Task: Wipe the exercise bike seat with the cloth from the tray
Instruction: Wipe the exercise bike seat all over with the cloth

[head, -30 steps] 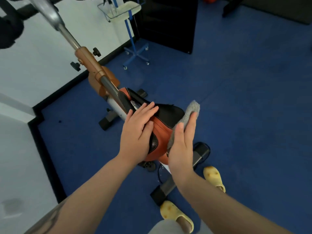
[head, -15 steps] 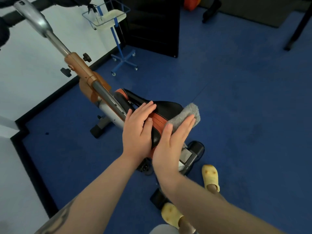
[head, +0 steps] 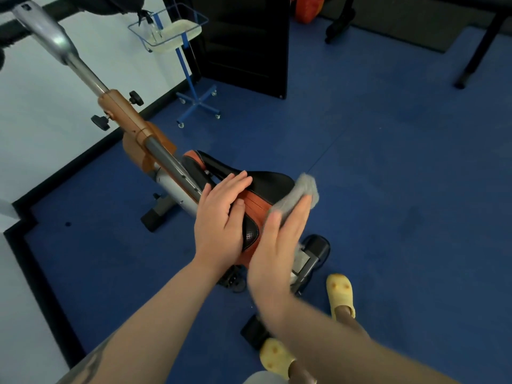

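Note:
The black and orange bike seat (head: 270, 184) sits at the middle of the view, on the orange and grey bike frame (head: 130, 117). My left hand (head: 221, 217) lies flat on the seat's left side, fingers together. My right hand (head: 277, 250) presses the grey cloth (head: 300, 194) against the seat's right edge; the cloth shows beyond my fingertips and my palm hides the rest of it. The wire tray (head: 169, 31) on its blue wheeled stand stands far off by the wall.
The bike's black floor feet (head: 151, 220) rest on the blue floor. My yellow slippers (head: 339, 292) stand just right of the rear foot. A black cabinet (head: 249, 42) and dark equipment legs (head: 476, 48) are at the back. White wall with black skirting runs along the left.
My right hand with the cloth has tilted from upright at the seat's rear to lying flatter over its right edge. The left hand has stayed on the seat. The camera has tilted up.

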A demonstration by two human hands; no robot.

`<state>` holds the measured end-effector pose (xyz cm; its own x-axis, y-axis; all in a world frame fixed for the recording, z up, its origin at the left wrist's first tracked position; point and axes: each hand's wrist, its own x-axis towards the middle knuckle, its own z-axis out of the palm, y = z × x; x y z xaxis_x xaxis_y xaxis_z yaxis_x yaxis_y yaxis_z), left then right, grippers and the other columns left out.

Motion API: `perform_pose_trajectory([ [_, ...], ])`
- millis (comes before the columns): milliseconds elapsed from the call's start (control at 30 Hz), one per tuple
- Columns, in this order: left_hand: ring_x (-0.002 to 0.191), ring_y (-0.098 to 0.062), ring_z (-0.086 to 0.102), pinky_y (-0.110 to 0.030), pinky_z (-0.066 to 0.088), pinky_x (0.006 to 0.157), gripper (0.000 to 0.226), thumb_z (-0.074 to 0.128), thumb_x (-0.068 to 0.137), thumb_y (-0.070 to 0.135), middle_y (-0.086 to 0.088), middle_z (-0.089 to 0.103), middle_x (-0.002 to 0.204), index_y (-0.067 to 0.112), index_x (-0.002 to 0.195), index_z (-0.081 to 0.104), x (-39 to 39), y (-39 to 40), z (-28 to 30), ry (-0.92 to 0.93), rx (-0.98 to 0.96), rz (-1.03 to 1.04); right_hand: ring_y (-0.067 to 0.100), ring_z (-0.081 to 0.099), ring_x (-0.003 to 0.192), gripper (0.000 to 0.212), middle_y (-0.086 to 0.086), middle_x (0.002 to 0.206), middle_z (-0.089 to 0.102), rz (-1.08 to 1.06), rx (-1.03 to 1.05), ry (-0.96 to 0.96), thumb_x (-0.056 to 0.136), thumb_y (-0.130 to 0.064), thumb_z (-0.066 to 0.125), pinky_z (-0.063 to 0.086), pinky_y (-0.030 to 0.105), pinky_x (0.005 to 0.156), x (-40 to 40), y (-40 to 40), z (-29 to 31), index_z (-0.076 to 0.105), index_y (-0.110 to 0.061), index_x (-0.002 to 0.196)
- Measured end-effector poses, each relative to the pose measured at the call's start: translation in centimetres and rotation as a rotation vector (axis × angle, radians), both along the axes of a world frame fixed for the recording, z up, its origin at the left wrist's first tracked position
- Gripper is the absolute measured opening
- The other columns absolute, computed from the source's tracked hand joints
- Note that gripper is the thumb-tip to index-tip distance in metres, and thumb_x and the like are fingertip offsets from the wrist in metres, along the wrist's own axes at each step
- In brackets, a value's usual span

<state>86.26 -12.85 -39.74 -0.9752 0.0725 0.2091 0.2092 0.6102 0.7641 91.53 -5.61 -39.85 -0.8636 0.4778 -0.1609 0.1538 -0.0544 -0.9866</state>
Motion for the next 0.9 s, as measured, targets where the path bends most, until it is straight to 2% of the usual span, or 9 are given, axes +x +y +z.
perform_pose_trajectory([
  [100, 0.132, 0.002, 0.037, -0.035, 0.013, 0.118, 0.041, 0.040, 0.090, 0.011, 0.014, 0.052, 0.135, 0.026, 0.124, 0.058, 0.0, 0.0, 0.0, 0.004, -0.009, 0.000, -0.017, -0.012, 0.139, 0.063, -0.024, 0.157, -0.019, 0.094, 0.018, 0.031, 0.098, -0.047, 0.024, 0.003, 0.006, 0.112, 2.4, -1.3, 0.3, -0.011, -0.035, 0.149],
  [233, 0.131, 0.002, 0.038, -0.032, 0.011, 0.118, 0.041, 0.040, 0.089, 0.011, 0.013, 0.053, 0.135, 0.026, 0.123, 0.058, 0.0, 0.3, 0.2, -0.009, -0.009, 0.010, 0.001, 0.027, 0.141, 0.052, -0.012, 0.157, 0.027, -0.030, -0.142, -0.079, 0.100, -0.047, 0.025, 0.023, 0.030, 0.118, -3.6, 3.3, 0.5, 0.025, -0.030, 0.150],
  [300, 0.131, 0.003, 0.037, -0.032, 0.011, 0.118, 0.041, 0.040, 0.089, 0.011, 0.013, 0.053, 0.135, 0.026, 0.123, 0.058, 0.1, 0.3, 0.1, -0.007, -0.007, 0.015, 0.004, 0.033, 0.139, 0.048, -0.010, 0.152, 0.038, -0.017, -0.122, -0.168, 0.102, -0.045, 0.024, 0.024, 0.029, 0.117, -4.9, 4.6, 0.5, 0.035, -0.029, 0.146],
  [400, 0.131, 0.004, 0.037, -0.035, 0.013, 0.118, 0.041, 0.041, 0.089, 0.010, 0.014, 0.053, 0.134, 0.026, 0.123, 0.059, 0.2, 0.0, 0.0, 0.004, 0.005, 0.022, -0.005, 0.013, 0.144, 0.050, -0.013, 0.160, 0.014, -0.001, -0.026, -0.057, 0.103, -0.037, 0.026, 0.015, 0.024, 0.119, -2.2, 2.2, 0.6, 0.018, -0.028, 0.152],
  [500, 0.131, 0.004, 0.037, -0.039, 0.014, 0.118, 0.040, 0.040, 0.090, 0.010, 0.014, 0.053, 0.134, 0.025, 0.123, 0.058, 0.1, 0.0, 0.1, 0.003, -0.002, 0.009, -0.025, -0.011, 0.133, 0.063, -0.022, 0.157, -0.018, 0.032, -0.006, -0.053, 0.102, -0.028, 0.033, 0.003, -0.003, 0.104, 1.5, -1.6, 0.5, -0.009, -0.036, 0.149],
  [667, 0.130, 0.004, 0.038, -0.038, 0.014, 0.118, 0.040, 0.041, 0.091, 0.011, 0.014, 0.053, 0.134, 0.025, 0.123, 0.058, 0.0, 0.0, -0.1, 0.008, 0.000, 0.007, -0.039, -0.014, 0.118, 0.064, -0.029, 0.150, -0.017, 0.112, 0.070, -0.062, 0.101, -0.024, 0.037, 0.007, -0.012, 0.092, 3.1, -1.0, 0.3, -0.006, -0.034, 0.148],
  [733, 0.130, 0.004, 0.038, -0.036, 0.013, 0.118, 0.040, 0.040, 0.091, 0.012, 0.014, 0.052, 0.135, 0.025, 0.123, 0.058, 0.1, 0.0, -0.2, 0.001, -0.002, 0.013, -0.036, -0.007, 0.123, 0.062, -0.028, 0.153, -0.006, 0.155, 0.071, -0.071, 0.100, -0.025, 0.043, 0.010, -0.007, 0.100, 3.7, 0.5, 0.4, 0.006, -0.037, 0.148],
  [800, 0.131, 0.003, 0.038, -0.033, 0.012, 0.118, 0.040, 0.039, 0.091, 0.013, 0.012, 0.052, 0.136, 0.025, 0.123, 0.058, 0.3, 0.1, 0.0, -0.009, -0.021, 0.024, -0.021, 0.016, 0.134, 0.057, -0.019, 0.157, 0.021, 0.142, 0.096, -0.092, 0.097, -0.025, 0.051, 0.019, 0.001, 0.106, 4.0, 2.4, 0.5, 0.026, -0.038, 0.146],
  [900, 0.132, 0.000, 0.037, -0.034, 0.014, 0.118, 0.041, 0.035, 0.092, 0.014, 0.008, 0.051, 0.139, 0.023, 0.126, 0.057, 0.8, 0.7, 0.6, -0.023, -0.077, 0.049, -0.002, 0.053, 0.116, 0.047, -0.004, 0.135, 0.059, 0.161, 0.130, -0.145, 0.093, -0.026, 0.060, 0.042, 0.018, 0.104, 3.9, 5.3, 1.0, 0.048, -0.037, 0.136],
])
